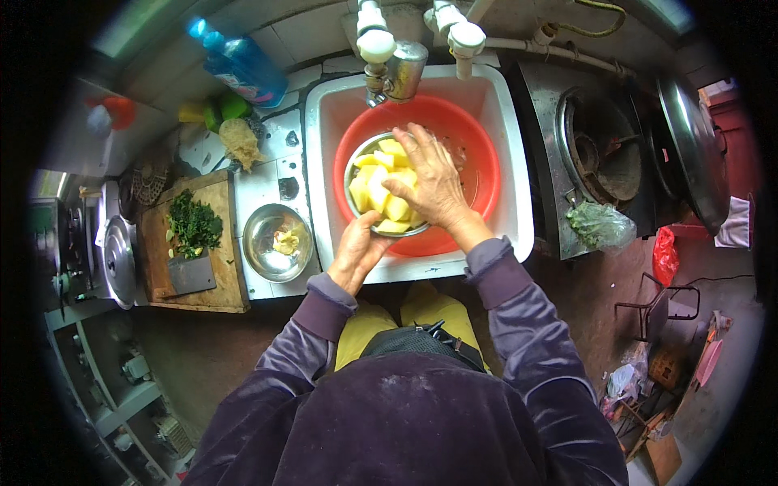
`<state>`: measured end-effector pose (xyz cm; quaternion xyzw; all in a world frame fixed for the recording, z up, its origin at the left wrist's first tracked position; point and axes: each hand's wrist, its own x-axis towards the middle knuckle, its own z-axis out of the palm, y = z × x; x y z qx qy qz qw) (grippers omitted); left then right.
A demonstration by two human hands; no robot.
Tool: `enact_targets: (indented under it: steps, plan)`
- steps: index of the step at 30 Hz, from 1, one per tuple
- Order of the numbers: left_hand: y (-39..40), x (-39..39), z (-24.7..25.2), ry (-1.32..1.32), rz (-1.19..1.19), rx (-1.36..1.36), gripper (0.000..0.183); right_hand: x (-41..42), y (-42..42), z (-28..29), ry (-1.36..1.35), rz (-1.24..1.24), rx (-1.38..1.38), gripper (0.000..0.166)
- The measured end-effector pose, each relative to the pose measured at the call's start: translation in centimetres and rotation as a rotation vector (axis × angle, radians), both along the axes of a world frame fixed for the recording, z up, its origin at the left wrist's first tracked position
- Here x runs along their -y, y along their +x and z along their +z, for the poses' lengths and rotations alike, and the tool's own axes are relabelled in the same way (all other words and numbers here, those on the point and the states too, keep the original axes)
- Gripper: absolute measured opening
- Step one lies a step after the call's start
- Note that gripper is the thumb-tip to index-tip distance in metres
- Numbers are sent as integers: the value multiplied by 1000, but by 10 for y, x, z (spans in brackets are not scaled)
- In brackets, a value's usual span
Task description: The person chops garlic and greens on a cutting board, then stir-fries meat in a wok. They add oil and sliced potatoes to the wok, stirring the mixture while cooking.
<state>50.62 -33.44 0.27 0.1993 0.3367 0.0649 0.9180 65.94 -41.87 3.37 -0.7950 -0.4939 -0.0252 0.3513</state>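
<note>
My left hand (361, 248) grips the near rim of a metal bowl (348, 195), its thumb over the edge. Cut chunks of peeled yellow potato or a similar vegetable (378, 187) fill the bowl. Over its right side lies my right hand (433, 179), fingers spread and touching the chunks. The bowl is held above a red plastic basin (486, 170), which sits in a white sink (419, 267). A little water and small dark scraps show in the basin. Part of the bowl's right rim is hidden by my right hand.
Taps (375, 48) hang over the sink. To the left are another metal bowl (255, 261) with yellowish contents, and a wooden cutting board (228, 291) bearing chopped greens (194, 222) and a cleaver (192, 275). A blue bottle (249, 73) stands behind. At right is a stove (547, 121) with bagged greens (602, 225).
</note>
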Motion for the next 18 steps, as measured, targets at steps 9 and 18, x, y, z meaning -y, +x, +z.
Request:
enact_targets:
  steps: [9,18]
  plan:
    - [3,-1,41,291,-109,-36,55,-6,-29,-3,107,-121,-58,73]
    - [-11,-13,63,724,-60,-185,56,-42,-64,-17,459,-297,-364,58]
